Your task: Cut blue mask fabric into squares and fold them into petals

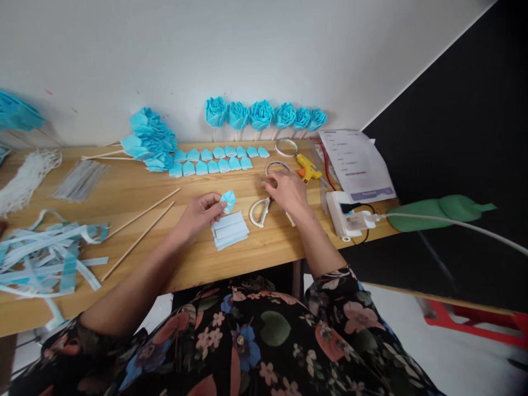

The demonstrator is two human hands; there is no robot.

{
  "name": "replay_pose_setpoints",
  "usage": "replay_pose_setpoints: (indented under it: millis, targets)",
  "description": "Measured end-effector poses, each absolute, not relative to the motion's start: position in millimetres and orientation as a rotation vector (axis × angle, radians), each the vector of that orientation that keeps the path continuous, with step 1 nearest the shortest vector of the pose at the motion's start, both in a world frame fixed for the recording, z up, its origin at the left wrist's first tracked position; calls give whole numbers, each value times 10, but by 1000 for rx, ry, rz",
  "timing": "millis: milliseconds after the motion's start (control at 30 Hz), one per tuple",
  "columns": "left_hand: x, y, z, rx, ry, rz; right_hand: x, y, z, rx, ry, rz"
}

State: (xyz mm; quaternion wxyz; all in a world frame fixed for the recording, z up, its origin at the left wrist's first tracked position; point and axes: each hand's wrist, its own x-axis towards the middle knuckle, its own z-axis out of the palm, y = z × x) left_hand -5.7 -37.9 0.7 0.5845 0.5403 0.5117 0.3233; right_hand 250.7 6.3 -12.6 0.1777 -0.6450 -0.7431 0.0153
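My left hand [200,212] pinches a small folded blue petal piece [228,201] just above a stack of pale blue rectangular strips [229,230] on the wooden table [136,192]. My right hand [287,191] rests palm down on the table, fingers curled over the blades of white-handled scissors [259,212]. Whether it grips the scissors is hidden by the hand.
Two rows of folded blue petals [218,159], a pile of petals [150,140] and finished blue flowers [264,115] line the wall. A yellow glue gun [308,168], tape rolls [286,147], papers [357,162], a white power strip [344,212], wooden sticks [142,214] and blue scraps [45,250] lie around.
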Motion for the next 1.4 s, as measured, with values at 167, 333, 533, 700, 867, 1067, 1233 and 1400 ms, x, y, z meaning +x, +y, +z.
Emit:
replay_pose_setpoints:
  millis: [167, 333, 533, 700, 867, 1067, 1233, 1400]
  targets:
    - [-55, -378, 12, 1252, 1184, 770, 2441, 132, -91, -1955, -2048, 29]
    - [-51, -389, 46, 1239, 1182, 766, 2501, 176, -58, -1993, -1941, 188]
    - [-57, -394, 62, 1253, 1182, 749, 2611, 170, -99, -1809, -1970, 380]
    - [-58, -386, 42, 1236, 1193, 743, 2597, 140, -126, -1754, -2010, 442]
    - [-61, -389, 43, 1239, 1186, 747, 2552, 136, -131, -1791, -2077, 303]
    - [-53, -385, 39, 1232, 1193, 747, 2577, 155, -215, -1801, -1966, 357]
    - [-53, -382, 49, 1255, 1190, 731, 2589, 182, -272, -1842, -1896, 388]
    - [-57, -387, 29, 1251, 1183, 716, 2607, 178, -297, -1784, -1827, 369]
